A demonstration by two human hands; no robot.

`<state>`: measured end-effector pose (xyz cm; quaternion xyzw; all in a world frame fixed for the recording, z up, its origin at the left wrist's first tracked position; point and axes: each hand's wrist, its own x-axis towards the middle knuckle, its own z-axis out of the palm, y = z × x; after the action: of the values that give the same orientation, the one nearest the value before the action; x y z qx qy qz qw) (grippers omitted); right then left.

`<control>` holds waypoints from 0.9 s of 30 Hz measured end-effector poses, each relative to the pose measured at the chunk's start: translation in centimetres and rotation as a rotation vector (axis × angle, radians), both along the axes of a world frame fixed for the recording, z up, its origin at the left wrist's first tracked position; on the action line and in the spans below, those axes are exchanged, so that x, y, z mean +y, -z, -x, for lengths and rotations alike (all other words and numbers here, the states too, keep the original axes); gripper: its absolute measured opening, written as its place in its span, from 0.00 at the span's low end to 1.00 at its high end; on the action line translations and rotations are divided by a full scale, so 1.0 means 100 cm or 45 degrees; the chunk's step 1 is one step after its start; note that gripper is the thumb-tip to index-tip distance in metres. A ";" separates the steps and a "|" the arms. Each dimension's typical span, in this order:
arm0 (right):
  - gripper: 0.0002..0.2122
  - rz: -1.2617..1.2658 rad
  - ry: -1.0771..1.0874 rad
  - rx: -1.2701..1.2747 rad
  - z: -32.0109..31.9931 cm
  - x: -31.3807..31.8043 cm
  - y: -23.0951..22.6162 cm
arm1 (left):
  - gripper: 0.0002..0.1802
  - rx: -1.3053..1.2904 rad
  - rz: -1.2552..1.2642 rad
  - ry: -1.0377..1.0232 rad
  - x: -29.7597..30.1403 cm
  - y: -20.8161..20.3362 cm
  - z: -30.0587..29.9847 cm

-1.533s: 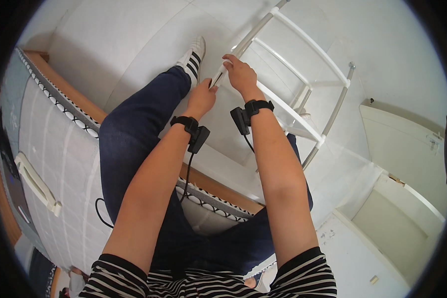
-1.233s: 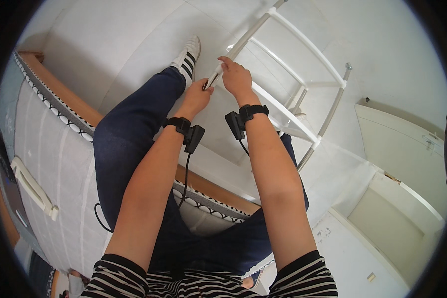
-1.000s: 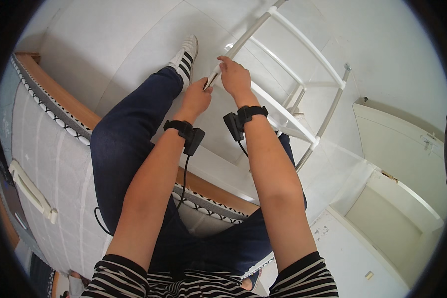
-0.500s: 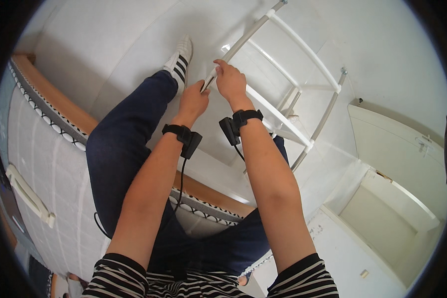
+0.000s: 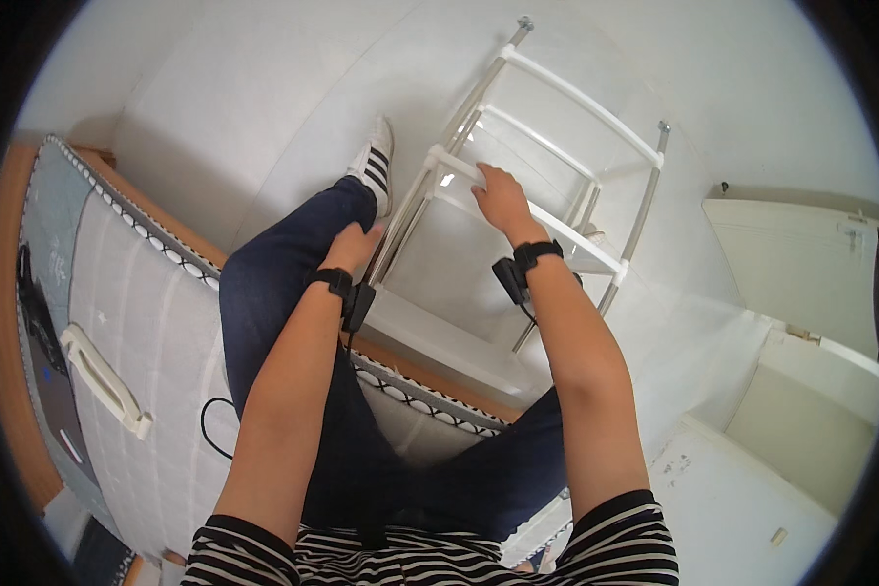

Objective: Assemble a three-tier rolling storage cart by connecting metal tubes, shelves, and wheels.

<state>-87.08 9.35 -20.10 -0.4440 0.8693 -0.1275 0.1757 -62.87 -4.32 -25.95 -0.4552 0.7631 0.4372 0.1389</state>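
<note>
White flooring is filling the background beneath a seated person. A white shelf frame (image 5: 532,176) with metal uprights is standing on it, directly ahead of the knees, its long rails running from lower left to upper right. The right hand (image 5: 503,200) is lying over the near crossbar, fingers curled on it. The left hand (image 5: 354,246) is resting on the dark-trousered knee (image 5: 293,283), just beside the frame's left upright; whether it is gripping anything cannot be told. A quilted mattress (image 5: 127,322) is lying to the left.
</note>
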 end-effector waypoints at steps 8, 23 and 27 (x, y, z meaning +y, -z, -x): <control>0.24 0.183 0.263 0.052 -0.044 0.149 -0.045 | 0.33 -0.715 -0.296 0.577 0.023 -0.038 -0.019; 0.18 0.262 1.591 -0.967 -0.088 0.291 -0.035 | 0.34 -0.321 0.037 0.428 0.016 -0.056 -0.029; 0.12 0.463 1.604 -1.151 -0.075 0.301 -0.038 | 0.34 -0.086 0.271 0.346 0.018 -0.082 -0.029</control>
<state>-79.56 39.49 -16.29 0.2039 0.7669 -0.5105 0.3312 -59.96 -2.48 -17.76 -0.3747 0.8544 0.3155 0.1733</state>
